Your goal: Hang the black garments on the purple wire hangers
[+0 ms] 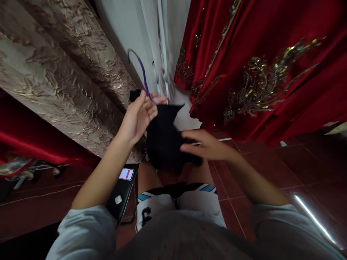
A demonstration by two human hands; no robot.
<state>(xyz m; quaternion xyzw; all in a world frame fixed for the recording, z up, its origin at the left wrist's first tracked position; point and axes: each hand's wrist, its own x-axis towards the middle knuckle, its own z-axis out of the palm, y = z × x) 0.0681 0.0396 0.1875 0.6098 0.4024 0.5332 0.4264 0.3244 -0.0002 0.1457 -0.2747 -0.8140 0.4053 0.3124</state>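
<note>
A black garment (165, 139) hangs in front of me on a purple hanger (142, 74) whose hook curves up to the left. My left hand (139, 115) is raised at the garment's top, fingers closed loosely around the hanger's neck and the cloth there. My right hand (206, 146) lies lower on the right side of the black cloth, fingers pressed against it. Below them show my bare knees and white shorts (176, 204).
A beige brocade fabric (59, 68) hangs at the left. A red dress with gold embroidery (260, 68) hangs at the right. A white wall and frame (151, 43) lie between them. A phone (126, 174) rests on a dark stool on the red tile floor (271, 169).
</note>
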